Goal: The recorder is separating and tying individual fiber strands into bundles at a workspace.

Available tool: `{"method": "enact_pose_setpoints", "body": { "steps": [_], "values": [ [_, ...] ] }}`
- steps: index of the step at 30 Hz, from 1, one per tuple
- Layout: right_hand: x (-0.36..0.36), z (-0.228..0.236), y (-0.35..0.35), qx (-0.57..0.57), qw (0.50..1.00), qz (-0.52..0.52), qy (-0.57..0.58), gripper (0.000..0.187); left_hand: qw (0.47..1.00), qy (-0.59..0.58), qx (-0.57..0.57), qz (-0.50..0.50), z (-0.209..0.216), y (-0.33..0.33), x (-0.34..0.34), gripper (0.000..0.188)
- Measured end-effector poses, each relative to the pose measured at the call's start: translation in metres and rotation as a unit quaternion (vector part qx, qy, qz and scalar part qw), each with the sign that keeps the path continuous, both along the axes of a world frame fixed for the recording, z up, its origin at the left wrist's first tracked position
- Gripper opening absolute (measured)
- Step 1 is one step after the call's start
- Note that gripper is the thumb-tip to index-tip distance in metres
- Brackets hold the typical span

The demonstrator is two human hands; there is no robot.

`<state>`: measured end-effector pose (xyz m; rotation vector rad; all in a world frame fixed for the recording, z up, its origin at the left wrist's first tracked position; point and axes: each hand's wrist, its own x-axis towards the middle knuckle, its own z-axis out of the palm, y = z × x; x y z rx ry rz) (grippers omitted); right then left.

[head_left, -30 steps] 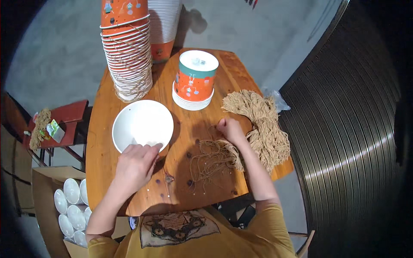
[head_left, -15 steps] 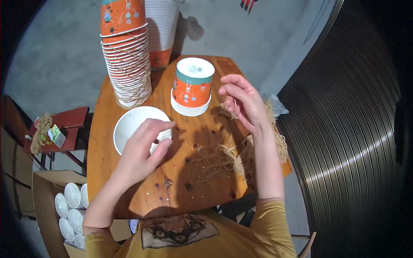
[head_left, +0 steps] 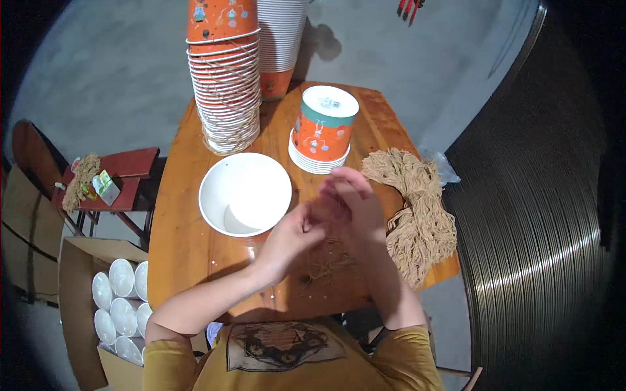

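Observation:
My left hand (head_left: 291,240) and my right hand (head_left: 360,210) meet above the wooden table (head_left: 176,260). The left fingers are curled in a pinch; whatever lies in them is hidden. My right fingers are bent over the left fingertips and partly smeared by motion. A white paper bucket (head_left: 215,195) stands mouth up left of my hands, with a small dark hole near its rim. Beyond them, a short stack of orange and green paper buckets (head_left: 324,133) rests upside down. Thin tan strings (head_left: 331,260) lie loose beneath my hands. A thick tan string bundle (head_left: 424,225) lies at the right.
Tall stacked buckets with tan string handles (head_left: 225,91) rise at the back left, with another bucket stack (head_left: 279,39) behind. A cardboard box (head_left: 81,306) of white tubs sits lower left. A red bench (head_left: 124,166) holds more string. A ribbed dark shutter (head_left: 541,260) curves along the right.
My hands have come together from apart, the left moving right away from the bucket and the right coming down and inward. The view has shifted, showing more of the string bundle.

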<state>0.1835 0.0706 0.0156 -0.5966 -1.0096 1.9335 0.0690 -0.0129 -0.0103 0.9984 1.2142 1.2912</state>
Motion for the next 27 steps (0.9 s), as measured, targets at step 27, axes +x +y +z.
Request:
{"method": "enact_pose_setpoints", "body": {
  "steps": [27],
  "values": [
    [0.001, -0.068, -0.059, 0.281, 0.926, 0.096, -0.234, 0.013, 0.794, 0.564, 0.217, 0.060, -0.017, -0.069, -0.048, 0.016]
  ]
}}
